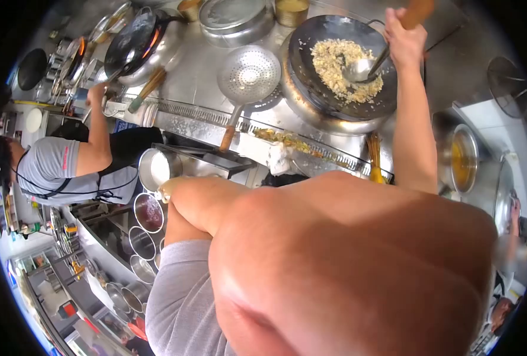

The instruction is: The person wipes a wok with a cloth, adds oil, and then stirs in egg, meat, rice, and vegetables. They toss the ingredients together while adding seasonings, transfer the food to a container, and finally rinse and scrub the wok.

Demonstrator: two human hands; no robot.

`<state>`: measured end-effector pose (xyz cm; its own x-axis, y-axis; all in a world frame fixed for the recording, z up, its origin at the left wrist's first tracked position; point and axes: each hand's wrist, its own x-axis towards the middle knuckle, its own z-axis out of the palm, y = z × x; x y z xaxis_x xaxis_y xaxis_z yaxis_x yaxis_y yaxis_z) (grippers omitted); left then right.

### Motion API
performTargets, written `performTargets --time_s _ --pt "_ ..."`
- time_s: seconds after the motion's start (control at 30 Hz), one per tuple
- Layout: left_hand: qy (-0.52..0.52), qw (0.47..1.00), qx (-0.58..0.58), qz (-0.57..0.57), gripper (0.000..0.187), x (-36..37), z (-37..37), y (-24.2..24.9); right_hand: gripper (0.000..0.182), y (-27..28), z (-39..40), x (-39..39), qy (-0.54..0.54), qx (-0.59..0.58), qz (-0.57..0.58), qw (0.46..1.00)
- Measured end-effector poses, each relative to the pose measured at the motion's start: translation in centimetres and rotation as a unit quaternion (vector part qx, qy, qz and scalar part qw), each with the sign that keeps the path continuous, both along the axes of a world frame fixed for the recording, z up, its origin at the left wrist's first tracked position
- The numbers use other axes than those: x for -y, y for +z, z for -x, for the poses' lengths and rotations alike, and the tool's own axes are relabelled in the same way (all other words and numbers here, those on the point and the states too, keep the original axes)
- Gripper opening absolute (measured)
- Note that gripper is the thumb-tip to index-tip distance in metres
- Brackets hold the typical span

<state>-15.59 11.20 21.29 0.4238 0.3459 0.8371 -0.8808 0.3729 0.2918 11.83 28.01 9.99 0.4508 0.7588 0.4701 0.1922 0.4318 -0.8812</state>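
My right hand (407, 38) is closed around the wooden handle of a ladle (382, 61). The ladle's metal bowl rests in a dark wok (311, 89), among chopped pale food (333, 57) that looks like fried rice or egg. My left hand (165, 191) is low on the left, beside a round metal pot (155, 170) with whitish contents. The hand is small in view and its fingers are mostly hidden, so its grip does not show.
A perforated strainer (248, 74) with a wooden handle lies on the steel stove. Bamboo brushes (147, 89) and a lidded pot (237, 21) are nearby. Food scraps (284, 140) line the drain. At left a co-worker (68, 163) handles another wok (134, 44). Several metal pots (149, 212) stand below.
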Motion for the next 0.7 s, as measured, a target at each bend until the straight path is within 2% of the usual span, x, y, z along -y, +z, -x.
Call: performTargets --time_s 0.03,0.1,0.13,0.2,0.23,0.27,0.33,0.37,0.4,0.43,0.47,0.5,0.53,0.6,0.63,0.7 --pt "0.001 1.0 -0.002 0.0 0.014 -0.2 -0.1 -0.1 0.023 -0.8 -0.2 -0.4 -0.002 0.0 -0.003 1.0" --pt "-0.008 1.0 0.0 0.0 0.012 0.0 -0.1 0.1 0.023 -5.9 -1.4 -1.4 0.083 -0.048 -0.094 0.991" --pt "-0.013 1.0 0.002 0.003 0.012 -0.2 0.0 0.1 0.027 -8.4 -1.6 -2.7 0.011 0.019 -0.045 0.999" --pt "-0.007 1.0 -0.006 -0.009 0.011 -0.6 0.3 0.2 0.026 -5.7 -1.2 -4.0 -0.055 0.057 0.038 0.996" --pt "-0.001 1.0 -0.014 -0.014 0.01 -1.1 0.7 -0.1 0.025 -2.1 0.0 -2.9 -0.102 0.073 0.084 0.989" --pt "0.011 0.999 -0.03 -0.018 0.01 -2.0 1.1 -0.6 0.025 -1.9 -0.3 -2.2 -0.105 0.073 0.085 0.988" --pt "0.057 0.992 -0.111 -0.032 0.01 -4.8 1.3 -2.8 0.024 -0.6 -2.0 -1.5 -0.031 -0.021 -0.123 0.992" --pt "0.1 0.975 -0.194 -0.034 0.01 -6.5 1.1 -4.5 0.024 -2.5 -2.7 -2.4 -0.036 -0.015 -0.128 0.991" --pt "0.153 0.944 -0.292 -0.034 0.01 -7.8 0.5 -7.0 0.023 -6.6 -3.6 -4.2 -0.055 -0.019 -0.084 0.995" --pt "0.221 0.886 -0.405 -0.042 0.01 -9.3 -0.5 -10.6 0.022 -8.7 -4.3 -5.0 -0.074 -0.025 -0.04 0.996" --pt "0.271 0.824 -0.495 -0.044 0.013 -10.5 -1.7 -15.0 0.022 -6.5 -3.4 -4.3 -0.077 -0.02 -0.048 0.996" --pt "0.433 0.724 -0.492 -0.213 0.014 -11.7 -2.5 -19.1 0.021 -2.8 -0.9 -2.6 -0.073 -0.056 -0.03 0.995" --pt "0.432 0.727 -0.487 -0.216 0.014 -11.8 -3.1 -21.5 0.021 -0.2 0.9 -0.2 -0.071 -0.092 -0.008 0.993" --pt "0.564 0.61 -0.42 -0.364 0.011 -12.6 -4.3 -24.7 0.021 2.7 0.9 4.4 -0.045 -0.09 -0.062 0.993" --pt "0.563 0.614 -0.419 -0.362 0.011 -13.0 -5.1 -26.2 0.022 3.0 1.0 5.9 -0.02 -0.095 -0.102 0.99" --pt "0.468 0.565 -0.525 -0.431 0.016 -15.0 -7.4 -29.0 0.026 -1.1 1.0 4.7 -0.128 -0.124 -0.052 0.983"
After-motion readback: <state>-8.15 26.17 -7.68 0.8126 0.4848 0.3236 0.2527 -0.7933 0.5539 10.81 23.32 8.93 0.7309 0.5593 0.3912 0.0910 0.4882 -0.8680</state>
